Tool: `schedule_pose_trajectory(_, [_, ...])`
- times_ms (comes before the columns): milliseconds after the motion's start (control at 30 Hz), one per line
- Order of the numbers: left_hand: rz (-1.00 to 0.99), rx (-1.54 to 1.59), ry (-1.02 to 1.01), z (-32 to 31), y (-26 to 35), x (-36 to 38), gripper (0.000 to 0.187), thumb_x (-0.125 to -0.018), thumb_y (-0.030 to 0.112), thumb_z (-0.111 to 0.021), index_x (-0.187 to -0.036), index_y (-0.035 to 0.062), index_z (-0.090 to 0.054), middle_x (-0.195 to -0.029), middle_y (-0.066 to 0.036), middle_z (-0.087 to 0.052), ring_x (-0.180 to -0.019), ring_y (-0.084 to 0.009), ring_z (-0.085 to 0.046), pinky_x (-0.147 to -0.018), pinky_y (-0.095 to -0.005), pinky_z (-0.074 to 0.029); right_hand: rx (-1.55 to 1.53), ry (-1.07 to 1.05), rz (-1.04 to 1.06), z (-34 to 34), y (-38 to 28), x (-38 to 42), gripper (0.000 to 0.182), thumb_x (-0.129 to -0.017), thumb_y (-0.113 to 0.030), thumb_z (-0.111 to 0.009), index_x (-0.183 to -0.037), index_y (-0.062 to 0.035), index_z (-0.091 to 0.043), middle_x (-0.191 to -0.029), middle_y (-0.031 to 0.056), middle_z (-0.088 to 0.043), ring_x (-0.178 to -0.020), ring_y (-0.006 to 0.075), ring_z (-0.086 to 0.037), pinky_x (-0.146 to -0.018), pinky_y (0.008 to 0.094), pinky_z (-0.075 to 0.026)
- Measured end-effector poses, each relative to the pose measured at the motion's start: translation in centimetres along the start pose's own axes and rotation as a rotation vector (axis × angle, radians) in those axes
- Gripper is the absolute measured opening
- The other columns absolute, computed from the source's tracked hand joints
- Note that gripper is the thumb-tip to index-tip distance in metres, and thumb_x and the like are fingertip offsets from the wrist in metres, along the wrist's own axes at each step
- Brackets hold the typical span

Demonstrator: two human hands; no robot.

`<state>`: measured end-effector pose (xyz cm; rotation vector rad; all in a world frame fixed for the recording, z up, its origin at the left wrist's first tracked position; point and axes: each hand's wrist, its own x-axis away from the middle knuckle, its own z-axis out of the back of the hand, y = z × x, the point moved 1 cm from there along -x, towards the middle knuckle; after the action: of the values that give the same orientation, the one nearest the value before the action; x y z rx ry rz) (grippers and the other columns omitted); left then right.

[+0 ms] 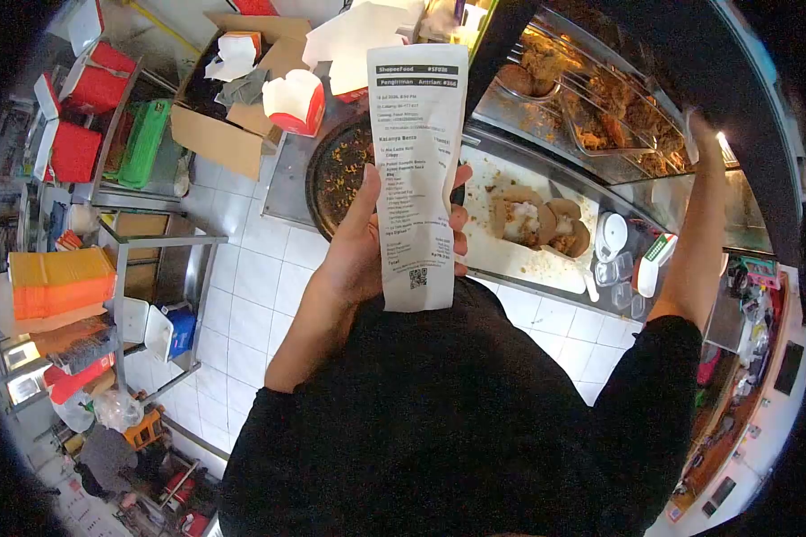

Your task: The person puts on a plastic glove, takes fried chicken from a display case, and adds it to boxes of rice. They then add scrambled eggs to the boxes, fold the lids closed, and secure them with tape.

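My left hand (356, 246) holds a long printed paper receipt (418, 206) upright in front of me, its fingers behind the paper and the thumb along its left edge. Behind the receipt is a round black pan (331, 179) with yellow crumbs. My right arm reaches up to the lit display case, where my right hand (706, 134) is at the right end, close to the glass and the fried chicken (613, 130). Blur and glare hide those fingers. Below the case, paper food boxes (518, 219) with rice and fried pieces stand on a white cutting board (488, 179).
Lidded plastic cups (613, 268) stand at the board's right end. An open cardboard box (210, 134) and a red-and-white carton (294, 103) are at upper left. Stacked orange cartons (61, 282) sit beside a metal rack (157, 240) on the left. Another person (107, 461) is at lower left.
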<state>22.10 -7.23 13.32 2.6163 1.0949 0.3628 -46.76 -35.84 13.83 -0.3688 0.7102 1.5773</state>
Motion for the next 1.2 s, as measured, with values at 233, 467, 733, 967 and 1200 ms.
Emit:
schedule_pose_trajectory(233, [-0.016, 0.016, -0.019, 0.3, 0.0, -0.5, 0.101, -0.093, 0.083, -0.029, -0.154, 0.0019, -0.034, -0.102, -0.011, -0.058, -0.095, -0.0287, -0.064, -0.085, -0.0464, -0.056, -0.153, 0.31, 0.083, 14.5, -22.2, 10.1, 0.031, -0.087, -0.004, -0.068, -0.116, -0.0124, -0.067, -0.108, 0.0124, -0.068, -0.097, 0.0301, -0.067, -0.083, 0.0377, -0.058])
schedule_pose_trajectory(467, [0.058, 0.026, -0.03, 0.0, 0.2, -1.9, 0.102, -0.094, 0.082, -0.026, -0.157, 0.0013, -0.03, -0.104, -0.012, -0.059, -0.098, -0.0302, -0.064, -0.089, -0.049, -0.056, -0.959, -0.681, -0.047, 14.7, -32.9, 23.3, 0.028, -0.091, -0.009, -0.07, -0.119, -0.0086, -0.067, -0.119, 0.0129, -0.066, -0.112, 0.0315, -0.062, -0.098, 0.0392, -0.05])
schedule_pose_trajectory(733, [0.117, 0.023, -0.073, 0.2, -0.3, -2.8, 0.103, -0.094, 0.081, -0.027, -0.16, 0.0018, -0.023, -0.11, -0.014, -0.059, -0.098, -0.0315, -0.063, -0.089, -0.0528, -0.055, -0.832, -0.378, -0.251, 17.4, -27.6, 18.4, 0.035, -0.091, -0.011, -0.061, -0.124, -0.0191, -0.068, -0.12, 0.0107, -0.07, -0.11, 0.0341, -0.066, -0.097, 0.0424, -0.052])
schedule_pose_trajectory(967, [0.144, -0.003, -0.044, 0.2, -0.6, -2.6, 0.103, -0.094, 0.081, -0.025, -0.159, 0.0011, -0.024, -0.106, -0.013, -0.058, -0.096, -0.0314, -0.062, -0.085, -0.0526, -0.056, -0.096, 0.37, -0.084, 21.0, -23.4, 6.9, 0.025, -0.099, -0.034, -0.061, -0.107, -0.0134, -0.074, -0.097, 0.0161, -0.071, -0.083, 0.0382, -0.068, -0.082, 0.0479, -0.054])
schedule_pose_trajectory(1200, [0.1, -0.039, 0.004, 0.6, -0.3, -1.5, 0.102, -0.094, 0.082, -0.029, -0.16, 0.0055, -0.02, -0.107, -0.012, -0.056, -0.093, -0.0321, -0.06, -0.081, -0.0586, -0.057, 0.102, -0.238, -0.338, 14.9, -15.2, 0.4, 0.03, -0.101, -0.029, -0.058, -0.124, -0.0108, -0.063, -0.123, 0.0155, -0.06, -0.107, 0.0356, -0.058, -0.097, 0.044, -0.046])
